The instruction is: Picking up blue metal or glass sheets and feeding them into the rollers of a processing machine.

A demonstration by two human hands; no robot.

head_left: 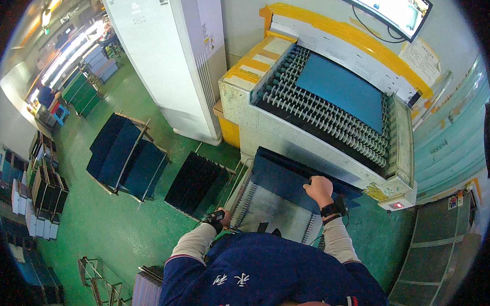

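Note:
In front of me stands a slotted metal rack [282, 211] with toothed side rails. Several dark blue flat panels [275, 179] lean at its far end. My right hand [318, 190] is closed over the upper edge of the nearest panel, towards its right side. At the rack's left rail, my left hand [224, 217] looks curled, but its fingers are partly hidden and I cannot make out what they hold. Both wrists carry dark bands.
Beyond the rack stands a roller conveyor machine [330, 107], a blue panel [342, 90] lying on its rollers. On the left floor are a rack of dark panels [129, 154] and a smaller one [197, 184]. A tall white cabinet [166, 64] stands behind; grey framed panels [434, 249] lean right.

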